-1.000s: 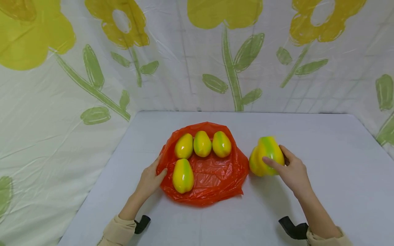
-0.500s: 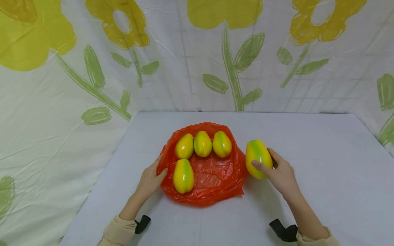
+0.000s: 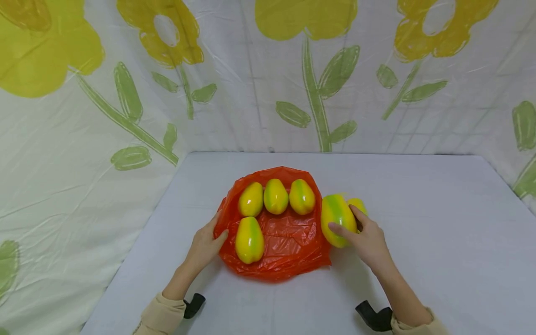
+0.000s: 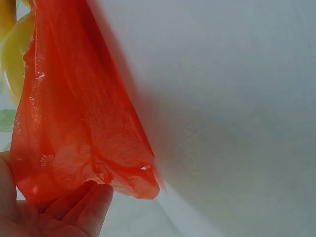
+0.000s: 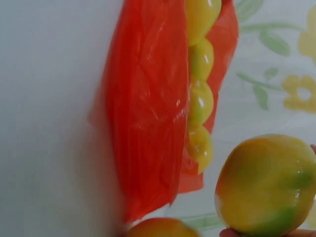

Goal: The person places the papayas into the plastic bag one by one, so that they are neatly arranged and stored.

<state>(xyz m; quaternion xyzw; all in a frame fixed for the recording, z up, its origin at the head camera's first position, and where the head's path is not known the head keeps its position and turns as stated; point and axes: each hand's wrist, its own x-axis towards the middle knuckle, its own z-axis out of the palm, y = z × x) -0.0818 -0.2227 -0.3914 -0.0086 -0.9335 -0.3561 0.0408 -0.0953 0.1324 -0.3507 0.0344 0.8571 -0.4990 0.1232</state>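
A red plastic bag (image 3: 289, 232) lies spread wide on the table, with several glossy yellow papayas (image 3: 249, 239) with green stripes inside: a row at the back and one at front left. My left hand (image 3: 206, 244) grips the bag's left rim, thumb over the edge; in the left wrist view its fingers (image 4: 94, 210) lie against the outside of the red plastic. My right hand (image 3: 370, 242) holds another papaya (image 3: 336, 218) right at the bag's right edge. Behind that hand a further papaya (image 3: 358, 204) shows in part, low beside the bag in the right wrist view.
The white table (image 3: 439, 223) stretches off to the right and in front. At its back hangs a white cloth (image 3: 234, 93) printed with yellow flowers. Dark curved wrist mounts (image 3: 374, 316) stick out from the sleeves.
My right hand has moved left with its papaya, up to the bag's right edge. The papaya behind it now shows on the other side. My left hand and the bag have stayed put.
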